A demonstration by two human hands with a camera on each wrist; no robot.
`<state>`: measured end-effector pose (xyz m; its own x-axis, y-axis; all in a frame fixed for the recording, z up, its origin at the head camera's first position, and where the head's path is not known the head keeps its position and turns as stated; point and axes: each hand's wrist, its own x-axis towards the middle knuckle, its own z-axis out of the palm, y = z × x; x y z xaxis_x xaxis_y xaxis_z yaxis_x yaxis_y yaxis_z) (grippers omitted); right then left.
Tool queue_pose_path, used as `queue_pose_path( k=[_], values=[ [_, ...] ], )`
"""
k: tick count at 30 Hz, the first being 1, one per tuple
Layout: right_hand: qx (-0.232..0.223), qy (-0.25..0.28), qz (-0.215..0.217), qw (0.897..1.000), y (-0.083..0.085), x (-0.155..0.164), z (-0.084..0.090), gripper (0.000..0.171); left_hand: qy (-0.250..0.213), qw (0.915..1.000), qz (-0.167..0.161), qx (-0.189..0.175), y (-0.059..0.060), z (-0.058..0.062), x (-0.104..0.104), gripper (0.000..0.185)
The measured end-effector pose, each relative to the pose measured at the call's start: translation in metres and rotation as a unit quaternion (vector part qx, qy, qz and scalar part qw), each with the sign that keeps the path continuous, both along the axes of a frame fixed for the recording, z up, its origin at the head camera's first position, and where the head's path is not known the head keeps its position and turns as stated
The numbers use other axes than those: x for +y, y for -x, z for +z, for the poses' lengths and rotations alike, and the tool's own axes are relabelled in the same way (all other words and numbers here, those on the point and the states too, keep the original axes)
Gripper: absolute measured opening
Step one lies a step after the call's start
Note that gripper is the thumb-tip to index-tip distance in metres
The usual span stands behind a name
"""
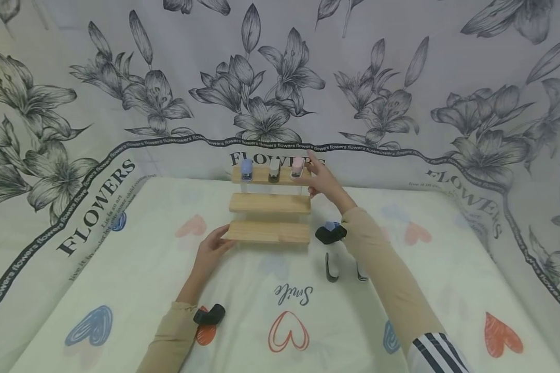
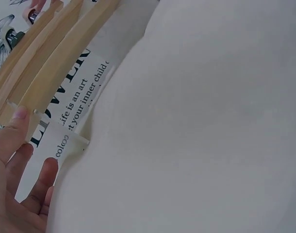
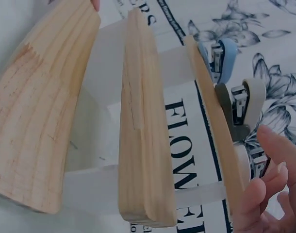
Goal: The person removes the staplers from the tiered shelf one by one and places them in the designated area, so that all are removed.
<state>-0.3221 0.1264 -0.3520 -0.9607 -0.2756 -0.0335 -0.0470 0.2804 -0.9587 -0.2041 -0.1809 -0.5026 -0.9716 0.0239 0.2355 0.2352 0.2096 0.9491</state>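
Pink stapler (image 1: pixel 297 165) between right fingers (image 3: pixel 281 145), atop wooden rack (image 1: pixel 269 203)

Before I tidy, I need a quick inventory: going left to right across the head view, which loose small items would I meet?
Blue mini stapler, white-and-dark mini stapler, pale pink mini stapler, dark-and-pale curved item lying on the heart-print cloth, similar item partly hidden by the beige right sleeve.

A flower-printed curtain (image 1: pixel 261 77) rises behind a white cloth (image 1: pixel 252 290) printed with coloured hearts
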Motion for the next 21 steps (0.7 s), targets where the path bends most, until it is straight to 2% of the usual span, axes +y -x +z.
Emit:
queue_pose_path(
  k=[7, 11, 14, 18, 21],
  values=[
    [0.008, 0.009, -0.015, 1.000, -0.001, -0.005, 0.001, 0.074, 0.000, 0.9999, -0.004, -0.010, -0.002, 0.000, -0.001, 0.051],
    [0.010, 0.035, -0.048, 0.998, -0.001, -0.007, -0.003, 0.071, 0.009, 0.9997, 0.007, -0.020, -0.002, 0.000, 0.000, 0.052],
    [0.028, 0.047, -0.069, 0.996, -0.002, -0.007, -0.005, 0.069, 0.010, 0.9998, 0.009, -0.015, -0.003, 0.001, 0.002, 0.051],
    [0.061, 0.032, -0.084, 0.994, -0.001, -0.007, -0.009, 0.065, 0.007, 0.9999, -0.001, -0.014, -0.004, 0.005, 0.002, 0.050],
    [0.069, 0.022, -0.087, 0.994, 0.000, -0.007, -0.011, 0.064, 0.006, 0.9998, -0.004, -0.016, -0.007, 0.012, 0.000, 0.050]
  ],
)
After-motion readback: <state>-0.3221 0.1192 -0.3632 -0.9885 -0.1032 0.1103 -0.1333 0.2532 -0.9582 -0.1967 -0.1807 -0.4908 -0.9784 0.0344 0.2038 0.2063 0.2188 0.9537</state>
